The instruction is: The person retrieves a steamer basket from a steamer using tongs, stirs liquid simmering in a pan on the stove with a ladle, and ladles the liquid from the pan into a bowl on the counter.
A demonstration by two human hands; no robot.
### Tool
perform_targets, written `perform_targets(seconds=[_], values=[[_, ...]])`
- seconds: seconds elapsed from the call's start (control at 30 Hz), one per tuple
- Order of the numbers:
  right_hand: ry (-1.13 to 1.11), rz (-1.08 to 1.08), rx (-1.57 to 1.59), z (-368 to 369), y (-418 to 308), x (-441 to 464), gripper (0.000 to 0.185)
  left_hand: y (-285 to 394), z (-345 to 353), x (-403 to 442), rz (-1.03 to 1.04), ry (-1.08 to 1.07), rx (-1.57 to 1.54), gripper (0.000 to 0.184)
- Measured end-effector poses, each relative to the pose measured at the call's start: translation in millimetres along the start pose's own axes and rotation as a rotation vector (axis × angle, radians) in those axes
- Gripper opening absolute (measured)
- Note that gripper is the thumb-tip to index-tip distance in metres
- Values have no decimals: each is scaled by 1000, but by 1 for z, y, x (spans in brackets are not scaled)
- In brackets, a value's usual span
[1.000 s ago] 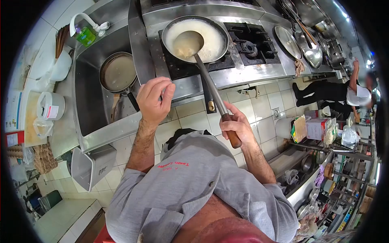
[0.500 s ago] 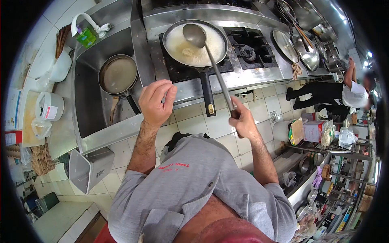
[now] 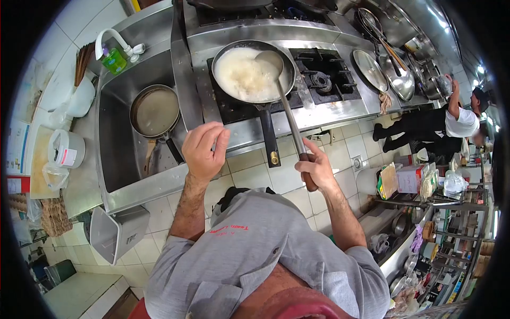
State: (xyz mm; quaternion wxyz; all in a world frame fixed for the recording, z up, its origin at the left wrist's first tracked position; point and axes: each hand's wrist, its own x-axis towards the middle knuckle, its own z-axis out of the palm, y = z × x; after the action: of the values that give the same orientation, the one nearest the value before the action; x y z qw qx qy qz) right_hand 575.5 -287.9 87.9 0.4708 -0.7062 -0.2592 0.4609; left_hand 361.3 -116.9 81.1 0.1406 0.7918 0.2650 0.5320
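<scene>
one ladle (image 3: 288, 106) in the right grip (image 3: 317, 169) — over one frying pan (image 3: 290, 73).

The shirt (image 3: 255, 242) reads "Team" (then, apparently, "Leader").

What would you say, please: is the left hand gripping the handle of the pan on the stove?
No, the left hand is apart from the pan handle, while the right hand grips the ladle.

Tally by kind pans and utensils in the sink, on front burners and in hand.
Frying pans: 2, one on a front burner, one in the sink
Ladle: 1, in the right hand
Wooden utensil: 1, in the sink
Total: 4
</scene>
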Motion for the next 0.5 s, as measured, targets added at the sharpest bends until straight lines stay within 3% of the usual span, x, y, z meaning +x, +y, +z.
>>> perform_targets(seconds=[0.27, 0.5], values=[[-143, 102, 401, 6, -13, -10, 65, 3, -2, 1, -16, -33, 23, 7], [-244, 117, 436, 9, -14, -18, 70, 1, -1, -2, -23, -39, 27, 7]])
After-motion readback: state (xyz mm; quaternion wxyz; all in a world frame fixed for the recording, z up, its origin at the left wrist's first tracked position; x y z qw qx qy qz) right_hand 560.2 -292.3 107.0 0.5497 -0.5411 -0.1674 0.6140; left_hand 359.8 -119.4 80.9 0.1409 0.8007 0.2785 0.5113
